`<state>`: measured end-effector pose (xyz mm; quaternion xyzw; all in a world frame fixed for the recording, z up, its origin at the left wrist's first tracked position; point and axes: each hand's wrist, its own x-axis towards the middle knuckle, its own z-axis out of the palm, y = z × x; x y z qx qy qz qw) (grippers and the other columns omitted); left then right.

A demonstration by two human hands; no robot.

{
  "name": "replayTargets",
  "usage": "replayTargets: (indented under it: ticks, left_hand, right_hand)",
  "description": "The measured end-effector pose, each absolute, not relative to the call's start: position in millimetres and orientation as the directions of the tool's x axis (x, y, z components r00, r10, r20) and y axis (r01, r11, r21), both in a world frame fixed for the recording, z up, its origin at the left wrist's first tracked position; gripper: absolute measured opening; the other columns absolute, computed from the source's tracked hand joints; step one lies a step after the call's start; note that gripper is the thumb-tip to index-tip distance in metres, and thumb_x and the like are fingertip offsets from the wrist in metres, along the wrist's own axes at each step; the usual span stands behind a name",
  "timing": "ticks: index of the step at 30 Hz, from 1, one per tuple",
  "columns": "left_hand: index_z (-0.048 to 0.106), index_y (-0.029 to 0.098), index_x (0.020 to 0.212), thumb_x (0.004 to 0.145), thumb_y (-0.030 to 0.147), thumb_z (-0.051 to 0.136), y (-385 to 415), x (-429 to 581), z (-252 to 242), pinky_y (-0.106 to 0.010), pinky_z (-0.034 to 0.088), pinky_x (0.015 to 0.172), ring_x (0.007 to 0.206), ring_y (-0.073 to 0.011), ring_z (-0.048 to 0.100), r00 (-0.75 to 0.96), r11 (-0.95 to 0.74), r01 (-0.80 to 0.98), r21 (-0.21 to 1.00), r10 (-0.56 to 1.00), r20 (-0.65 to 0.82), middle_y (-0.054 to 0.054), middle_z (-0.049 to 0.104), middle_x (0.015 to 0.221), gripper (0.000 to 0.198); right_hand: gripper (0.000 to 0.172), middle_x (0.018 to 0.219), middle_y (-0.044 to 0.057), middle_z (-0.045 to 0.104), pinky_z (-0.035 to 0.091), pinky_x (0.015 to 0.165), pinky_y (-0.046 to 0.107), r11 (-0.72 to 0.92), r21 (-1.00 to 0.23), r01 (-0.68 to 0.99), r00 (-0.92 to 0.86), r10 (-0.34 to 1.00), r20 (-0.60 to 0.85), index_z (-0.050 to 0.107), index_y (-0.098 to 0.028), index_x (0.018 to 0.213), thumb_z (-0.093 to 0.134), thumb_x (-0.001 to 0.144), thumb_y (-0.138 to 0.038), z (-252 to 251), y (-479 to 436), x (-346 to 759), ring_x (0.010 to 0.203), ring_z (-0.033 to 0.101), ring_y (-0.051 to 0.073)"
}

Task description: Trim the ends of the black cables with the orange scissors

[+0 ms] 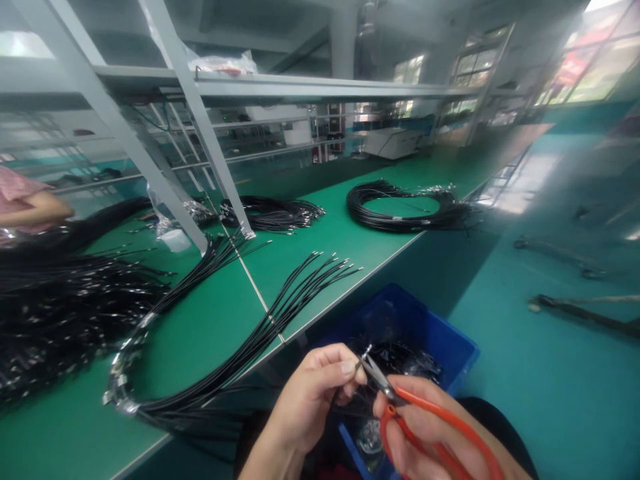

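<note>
Between the thumb and fingers of my left hand (pixel 323 390) is the end of a thin black cable (pixel 358 364), its tip pale and metallic. My right hand (pixel 425 420) grips a pair of scissors (pixel 443 421) with red-orange handles. Their blades (pixel 376 375) reach the cable end just past my left fingertips; whether they touch it I cannot tell. A blue bin (pixel 455 347) with dark scraps and clear plastic in it sits below my hands. Left of them, a curved bundle of black cables (pixel 240 357) lies on the green table (pixel 200 347), held by clear wrapping.
Coiled black cables (pixel 360 210) lie farther along the table, near its edge. A large pile of black cables (pixel 65 313) covers the left side. Grey shelf posts (pixel 205 127) rise from the table. Another person's arm (pixel 40 207) shows at far left.
</note>
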<state>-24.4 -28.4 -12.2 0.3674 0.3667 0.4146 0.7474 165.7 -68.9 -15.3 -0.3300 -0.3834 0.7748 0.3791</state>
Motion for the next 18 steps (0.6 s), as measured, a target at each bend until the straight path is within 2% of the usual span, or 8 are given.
replayTargets:
  ticks: [3,6,8,11,14,16,18]
  left_hand:
    - [0.062,0.011,0.065,0.075,0.023,0.06,-28.6,-24.5,-11.3,-0.022,0.022,0.052,0.05,-0.0086,0.033,0.373,0.367,-0.326,0.871,0.897,-0.238,0.0,0.047,0.054,0.016]
    - [0.062,0.011,0.065,0.075,0.023,0.06,-28.6,-23.8,-10.6,-0.023,0.023,0.052,0.051,-0.0092,0.033,0.37,0.353,-0.305,0.884,0.9,-0.232,0.0,0.047,0.054,0.016]
    - [0.061,0.011,0.065,0.075,0.023,0.06,-28.4,-23.6,-10.7,-0.023,0.023,0.052,0.051,-0.0093,0.033,0.37,0.345,-0.299,0.89,0.901,-0.225,0.0,0.048,0.055,0.016]
    - [0.061,0.011,0.065,0.075,0.022,0.06,-27.3,-25.0,-11.6,-0.023,0.023,0.052,0.052,-0.0094,0.033,0.365,0.337,-0.301,0.892,0.905,-0.219,0.0,0.048,0.055,0.015]
    - [0.06,0.012,0.065,0.075,0.023,0.06,-26.2,-26.1,-13.2,-0.022,0.024,0.053,0.053,-0.0095,0.035,0.356,0.33,-0.297,0.896,0.909,-0.217,0.0,0.049,0.055,0.015]
    - [0.06,0.013,0.065,0.076,0.024,0.059,-26.8,-23.5,-15.4,-0.022,0.027,0.054,0.053,-0.01,0.037,0.328,0.289,-0.253,0.923,0.924,-0.199,0.0,0.051,0.057,0.015]
    - [0.062,0.015,0.067,0.078,0.025,0.058,-29.1,-17.1,-19.0,-0.023,0.032,0.057,0.056,-0.0125,0.044,0.3,0.178,-0.088,0.98,0.943,-0.144,-0.001,0.056,0.06,0.015]
  right_hand:
    - [0.046,0.069,0.008,0.068,0.047,0.062,0.03,-0.449,-0.84,-0.304,-0.53,0.813,-0.242,0.064,-0.02,0.09,0.07,0.063,-0.057,-16.0,-65.0,164.0,0.064,0.06,0.018]
    - [0.039,0.069,0.007,0.068,0.044,0.056,0.023,-0.477,-0.825,-0.304,-0.533,0.803,-0.268,0.06,-0.018,0.092,0.067,0.071,-0.05,-16.5,-61.2,163.0,0.058,0.057,0.012]
    - [0.036,0.066,0.006,0.068,0.039,0.047,0.018,-0.509,-0.811,-0.288,-0.557,0.778,-0.29,0.057,-0.017,0.096,0.065,0.076,-0.046,-18.0,-57.6,162.0,0.047,0.051,0.007]
    - [0.035,0.06,0.004,0.067,0.025,0.033,0.013,-0.534,-0.831,-0.156,-0.621,0.707,-0.338,0.053,-0.016,0.09,0.067,0.073,-0.042,-21.2,-51.4,158.4,0.03,0.036,0.001]
    - [0.032,0.052,-0.001,0.061,0.027,0.033,0.012,-0.47,-0.883,-0.015,-0.547,0.743,-0.387,0.051,-0.016,0.078,0.074,0.065,-0.035,-23.4,-49.4,154.8,0.032,0.041,0.002]
    - [0.033,0.051,-0.003,0.057,0.03,0.035,0.012,-0.442,-0.896,-0.038,-0.509,0.781,-0.363,0.052,-0.017,0.075,0.077,0.06,-0.034,-23.7,-51.5,155.2,0.037,0.045,0.004]
    - [0.037,0.052,-0.002,0.058,0.026,0.032,0.013,-0.432,-0.89,-0.145,-0.473,0.82,-0.322,0.055,-0.018,0.076,0.078,0.058,-0.04,-22.7,-54.7,159.2,0.034,0.041,0.004]
